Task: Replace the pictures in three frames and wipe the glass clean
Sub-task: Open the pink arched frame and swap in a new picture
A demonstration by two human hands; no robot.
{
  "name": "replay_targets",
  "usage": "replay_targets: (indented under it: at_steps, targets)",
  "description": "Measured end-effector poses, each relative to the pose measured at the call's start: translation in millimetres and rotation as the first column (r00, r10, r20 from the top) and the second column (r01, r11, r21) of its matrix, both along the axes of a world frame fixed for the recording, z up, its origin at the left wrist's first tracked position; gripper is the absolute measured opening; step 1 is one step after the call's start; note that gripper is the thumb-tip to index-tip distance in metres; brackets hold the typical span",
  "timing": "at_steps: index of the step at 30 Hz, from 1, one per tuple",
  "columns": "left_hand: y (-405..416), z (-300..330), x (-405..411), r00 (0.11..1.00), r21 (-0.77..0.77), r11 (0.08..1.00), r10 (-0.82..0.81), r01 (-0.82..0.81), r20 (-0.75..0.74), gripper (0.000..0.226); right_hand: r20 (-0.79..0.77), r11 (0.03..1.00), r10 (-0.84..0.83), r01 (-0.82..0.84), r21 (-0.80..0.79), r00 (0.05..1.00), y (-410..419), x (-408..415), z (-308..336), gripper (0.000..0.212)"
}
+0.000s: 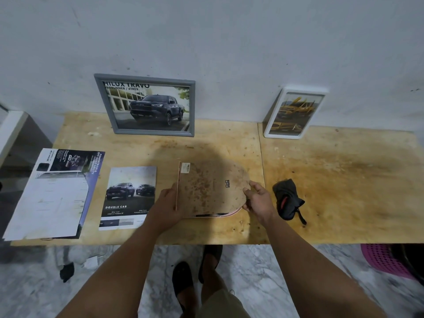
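Seemingly two done: grey frame and white frame stand far, filled. Third frame face-down near centre, left hand and right hand gripping edges; black cloth unused right.

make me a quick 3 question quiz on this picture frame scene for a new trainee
1. True or false: the grey frame lies flat on the table.
2. Which thing lies nearest the right hand? A. the black cloth B. the white frame C. the double cab print
3. Fill in: both hands grip a frame with a stained ____ facing up.

Key
1. False: it stands leaning against the wall.
2. A
3. backing board; the left hand holds its left edge, the right hand its rounded right edge.
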State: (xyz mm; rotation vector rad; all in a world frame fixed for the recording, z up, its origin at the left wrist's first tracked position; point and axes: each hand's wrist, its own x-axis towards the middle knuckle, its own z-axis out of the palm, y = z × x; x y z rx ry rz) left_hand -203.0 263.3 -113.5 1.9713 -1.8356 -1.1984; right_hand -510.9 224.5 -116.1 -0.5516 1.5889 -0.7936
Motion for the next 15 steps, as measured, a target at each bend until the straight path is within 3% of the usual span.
replay_targets:
  at_steps: [3,6,10,15]
  targets:
    - [-2.0,-0.3,-1.2,1.0,0.005,1.0,0.012,-0.012,0.028,0.079,-0.072,1.0,0.001,0.0,0.016,0.997,1.5,6.1,-0.6,0.037]
    - [-4.0,-0.9,-1.0,0.995,0.038,0.999,-0.013,0.009,0.101,0.081,-0.26,0.997,0.071,-0.078,-0.018,0.963,3.3,6.8,-4.2,0.044]
    - [-5.0,1.0,-5.3,0.989,0.053,0.998,-0.03,0.022,0.147,0.081,-0.592,0.945,0.269,-0.328,0.009,0.76,4.8,9.3,0.6,0.039]
    - [-4.4,0.9,-7.3,0.987,0.045,0.999,-0.036,0.029,0.157,0.081,-0.741,0.927,0.317,-0.36,0.109,0.592,5.6,20.6,12.1,0.055]
